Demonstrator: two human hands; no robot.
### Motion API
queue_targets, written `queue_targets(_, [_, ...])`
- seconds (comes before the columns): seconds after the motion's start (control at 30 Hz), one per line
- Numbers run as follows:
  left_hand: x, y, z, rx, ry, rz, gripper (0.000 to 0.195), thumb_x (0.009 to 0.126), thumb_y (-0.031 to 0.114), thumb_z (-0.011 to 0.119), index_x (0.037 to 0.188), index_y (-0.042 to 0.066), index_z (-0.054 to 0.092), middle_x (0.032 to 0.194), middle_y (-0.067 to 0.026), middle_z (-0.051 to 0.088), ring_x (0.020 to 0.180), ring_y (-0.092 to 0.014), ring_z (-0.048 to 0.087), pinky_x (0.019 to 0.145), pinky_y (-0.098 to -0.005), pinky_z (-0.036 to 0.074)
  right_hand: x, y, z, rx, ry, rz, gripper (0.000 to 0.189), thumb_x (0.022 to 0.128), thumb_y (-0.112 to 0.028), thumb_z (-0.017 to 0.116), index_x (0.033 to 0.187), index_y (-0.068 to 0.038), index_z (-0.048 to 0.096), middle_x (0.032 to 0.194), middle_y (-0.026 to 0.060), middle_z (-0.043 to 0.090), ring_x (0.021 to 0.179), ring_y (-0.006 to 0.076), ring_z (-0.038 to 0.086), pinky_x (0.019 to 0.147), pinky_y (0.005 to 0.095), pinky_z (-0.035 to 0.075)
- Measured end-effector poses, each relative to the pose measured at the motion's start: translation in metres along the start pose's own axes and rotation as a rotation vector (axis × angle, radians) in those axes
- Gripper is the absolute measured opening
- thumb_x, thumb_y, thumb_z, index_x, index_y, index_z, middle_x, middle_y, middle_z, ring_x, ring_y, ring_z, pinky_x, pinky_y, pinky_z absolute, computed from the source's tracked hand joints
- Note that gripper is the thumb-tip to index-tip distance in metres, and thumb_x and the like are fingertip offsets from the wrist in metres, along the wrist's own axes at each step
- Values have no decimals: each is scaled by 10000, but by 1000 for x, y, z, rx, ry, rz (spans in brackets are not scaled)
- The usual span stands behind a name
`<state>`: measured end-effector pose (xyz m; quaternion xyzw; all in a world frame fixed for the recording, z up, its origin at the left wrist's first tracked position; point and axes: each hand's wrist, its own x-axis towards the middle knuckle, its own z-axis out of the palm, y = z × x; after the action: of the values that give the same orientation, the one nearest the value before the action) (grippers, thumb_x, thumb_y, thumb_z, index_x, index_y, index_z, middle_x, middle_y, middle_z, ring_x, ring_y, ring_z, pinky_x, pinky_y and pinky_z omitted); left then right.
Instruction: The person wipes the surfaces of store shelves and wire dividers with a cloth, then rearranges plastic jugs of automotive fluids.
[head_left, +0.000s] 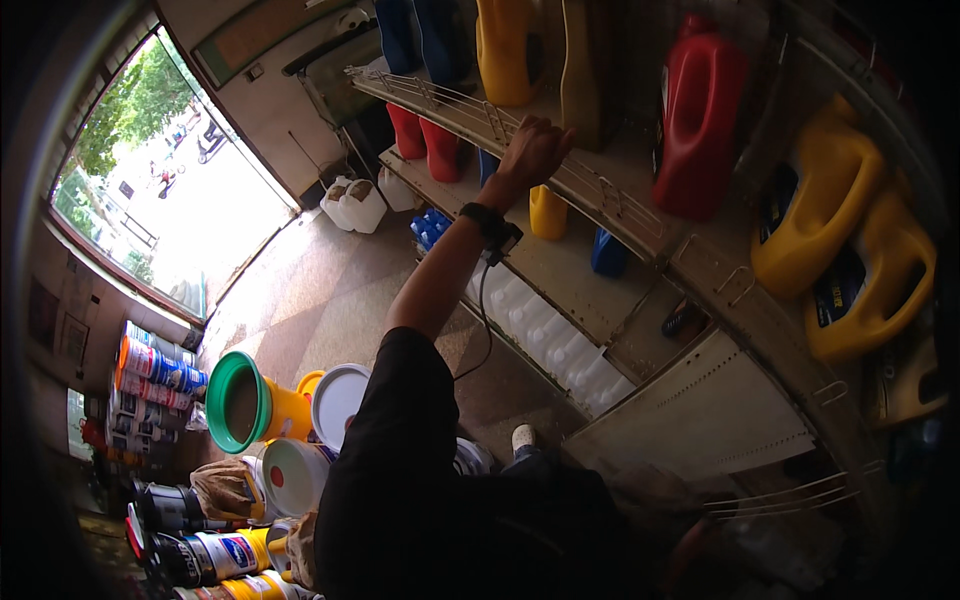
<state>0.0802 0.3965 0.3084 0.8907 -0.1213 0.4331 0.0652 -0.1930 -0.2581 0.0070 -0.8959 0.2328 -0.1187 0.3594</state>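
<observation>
My left hand (534, 154) reaches up to the front edge of a metal shelf (585, 176), its fingers curled over the wire rail (502, 120) there. A dark wrist strap with a small device (491, 229) and a cable sits on that wrist. Behind the rail stand a yellow plastic jug (506, 52) and a tan one (581, 82); a red jug (697, 120) is farther right. Low at the right, a dim blurred shape (686, 540) may be my right arm. Whether that hand holds anything is too dark to tell.
Yellow jugs (817, 202) line the shelf at right. White bottles (547, 337) fill the lowest shelf. Several buckets, one with a green basin (259, 401) on top, stand at lower left. White jugs (356, 204) sit on the floor near the bright doorway (172, 172).
</observation>
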Motion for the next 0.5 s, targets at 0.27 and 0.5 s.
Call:
queue_targets(0.27, [-4, 3, 4, 0, 20, -50, 385, 919, 218, 443, 620, 28, 594, 633, -142, 577, 707, -302, 525, 783, -377, 389, -13, -24, -12, -196, -12, -75, 361, 812, -302, 549, 901, 42, 606, 833, 277, 598, 763, 382, 579, 674, 442, 451])
queue_targets(0.5, [5, 0, 10, 27, 4, -66, 382, 930, 227, 422, 652, 30, 594, 661, -145, 577, 730, -306, 522, 785, -378, 391, -25, -57, -24, -488, -37, -152, 373, 817, -316, 545, 908, 41, 607, 824, 279, 596, 761, 382, 577, 667, 444, 450])
